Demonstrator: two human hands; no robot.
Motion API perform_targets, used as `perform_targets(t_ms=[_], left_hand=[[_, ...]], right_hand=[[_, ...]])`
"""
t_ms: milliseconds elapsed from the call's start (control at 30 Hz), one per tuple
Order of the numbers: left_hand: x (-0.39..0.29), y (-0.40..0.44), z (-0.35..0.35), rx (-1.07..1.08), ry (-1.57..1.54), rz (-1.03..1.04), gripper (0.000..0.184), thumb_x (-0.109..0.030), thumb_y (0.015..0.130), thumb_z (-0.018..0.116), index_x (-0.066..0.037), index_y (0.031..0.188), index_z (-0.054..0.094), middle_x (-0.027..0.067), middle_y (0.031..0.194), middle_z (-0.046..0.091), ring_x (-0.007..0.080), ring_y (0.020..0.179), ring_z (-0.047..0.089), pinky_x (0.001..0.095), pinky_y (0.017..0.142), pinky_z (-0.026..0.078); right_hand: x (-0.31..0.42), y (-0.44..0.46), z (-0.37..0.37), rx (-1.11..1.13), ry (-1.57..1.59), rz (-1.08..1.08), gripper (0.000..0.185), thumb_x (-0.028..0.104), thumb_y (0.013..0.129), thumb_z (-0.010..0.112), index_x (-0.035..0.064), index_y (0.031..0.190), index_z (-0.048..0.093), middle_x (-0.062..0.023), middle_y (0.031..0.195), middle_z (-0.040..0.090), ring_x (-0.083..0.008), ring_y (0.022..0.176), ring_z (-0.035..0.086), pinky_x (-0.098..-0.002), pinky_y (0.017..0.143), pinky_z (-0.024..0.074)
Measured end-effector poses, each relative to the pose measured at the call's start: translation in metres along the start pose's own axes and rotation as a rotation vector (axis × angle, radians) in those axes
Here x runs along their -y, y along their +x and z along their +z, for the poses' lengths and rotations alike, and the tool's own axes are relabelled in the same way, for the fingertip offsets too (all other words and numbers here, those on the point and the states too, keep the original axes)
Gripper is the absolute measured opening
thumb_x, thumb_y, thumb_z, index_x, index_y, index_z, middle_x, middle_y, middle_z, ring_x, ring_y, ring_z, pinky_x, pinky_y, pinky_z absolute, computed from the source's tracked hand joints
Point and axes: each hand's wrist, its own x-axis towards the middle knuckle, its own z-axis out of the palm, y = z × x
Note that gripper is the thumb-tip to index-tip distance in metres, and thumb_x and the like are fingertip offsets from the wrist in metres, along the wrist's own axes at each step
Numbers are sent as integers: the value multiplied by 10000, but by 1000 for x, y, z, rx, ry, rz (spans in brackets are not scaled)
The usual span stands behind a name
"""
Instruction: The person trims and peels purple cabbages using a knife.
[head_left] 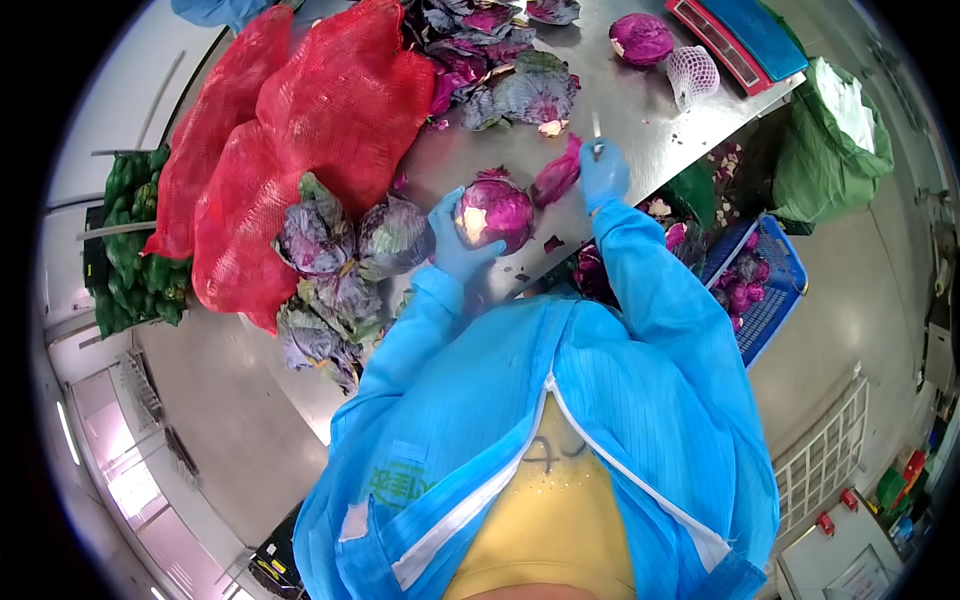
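Observation:
My left hand (458,240), in a blue glove, is wrapped round the lower left side of a red cabbage (507,213) just above the metal table. A pale patch shows on the cabbage's face. My right hand (604,175), also gloved in blue, is closed on what looks like a small knife (597,126), its thin bright blade pointing away from me. Beside that hand is a loose purple cabbage leaf (558,174); whether the fingers pinch it I cannot tell. Whole dark-leaved red cabbages (393,237) lie left of my left hand.
Red mesh sacks (335,105) stand on the left. Stripped outer leaves (535,88) lie at the back. Another cabbage (641,40), a foam net sleeve (692,77) and a scale (735,40) are back right. A blue crate (785,290) and green bag (835,165) stand beyond the table edge.

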Motion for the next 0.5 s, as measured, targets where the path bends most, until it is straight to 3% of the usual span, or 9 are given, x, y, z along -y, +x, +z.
perform_targets(t_ms=[100, 167, 233, 300, 367, 433, 467, 500], left_hand=[[-14, -6, -13, 101, 48, 24, 1021, -239, 450, 855, -93, 1323, 345, 156, 1269, 377, 331, 1173, 331, 422, 1044, 295], [-25, -9, -17, 191, 125, 68, 1041, -203, 451, 840, -111, 1352, 329, 142, 1294, 374, 336, 1207, 305, 422, 1071, 264], [-26, -8, -18, 232, 75, 115, 1025, -154, 492, 814, -101, 1377, 299, 140, 1328, 363, 319, 1271, 291, 406, 1088, 254], [-13, -13, -15, 227, -98, 58, 1031, -167, 516, 810, -72, 1393, 275, 139, 1374, 340, 298, 1298, 286, 394, 1098, 239], [-21, -13, -22, 244, -276, -35, 1017, -136, 583, 763, -18, 1425, 205, 142, 1462, 264, 252, 1339, 277, 366, 1112, 212], [-58, -18, -24, 163, -477, -244, 977, -119, 607, 706, -19, 1429, 187, 138, 1455, 261, 256, 1341, 270, 361, 1116, 201], [-37, -27, -21, 103, -349, -138, 982, -147, 628, 727, -22, 1430, 174, 140, 1449, 262, 256, 1344, 260, 362, 1117, 197], [-31, -37, -12, -41, -439, -99, 982, -189, 649, 757, -22, 1424, 178, 135, 1441, 269, 262, 1339, 260, 366, 1114, 205]], right_hand=[[2, 17, -11, -135, 143, 130, 342, 356, 790, 649, 74, 982, 631, -155, 833, 651, -325, 725, 636, -432, 632, 488], [15, 12, -18, 5, 609, 25, 498, 434, 765, 690, 94, 1119, 606, -131, 882, 655, -282, 665, 634, -411, 592, 499], [36, -6, -23, 333, 711, 26, 636, 483, 731, 720, 97, 1211, 563, -118, 970, 641, -242, 767, 633, -371, 672, 509], [23, -26, 11, 455, 455, -373, 638, 481, 728, 718, 80, 1202, 567, -137, 1034, 620, -264, 894, 615, -363, 787, 489], [33, -51, 10, 599, 284, -536, 626, 470, 728, 709, 71, 1192, 575, -149, 1040, 615, -281, 958, 585, -373, 862, 456], [37, -62, 10, 640, 314, -456, 573, 460, 723, 701, 70, 1132, 605, -158, 1007, 607, -308, 924, 585, -395, 843, 461], [42, -63, 7, 661, 289, -422, 524, 441, 731, 698, 70, 1091, 617, -160, 987, 601, -314, 920, 582, -393, 832, 463], [46, -65, 2, 686, 260, -384, 476, 422, 738, 694, 70, 1051, 629, -162, 967, 595, -320, 916, 579, -392, 822, 466]])
